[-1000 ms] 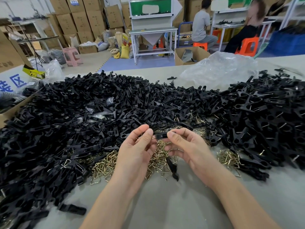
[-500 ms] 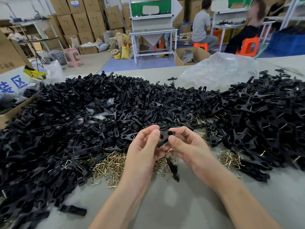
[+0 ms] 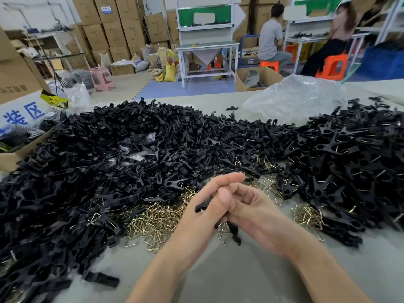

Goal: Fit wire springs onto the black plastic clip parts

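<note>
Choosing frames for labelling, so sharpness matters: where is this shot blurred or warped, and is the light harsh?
Head view: left hand and right hand, gripping the black clip part, look slightly soft; the rightmost person is smeared; wide-angle bending curves the table edge; light is even, mild glare on the plastic bag.

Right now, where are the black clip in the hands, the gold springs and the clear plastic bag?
black clip part point(image 3: 201, 207): head view, its bare left end.
wire springs point(image 3: 157, 219): head view, middle of the gold pile.
clear plastic bag point(image 3: 295, 99): head view, its crumpled middle.
</note>
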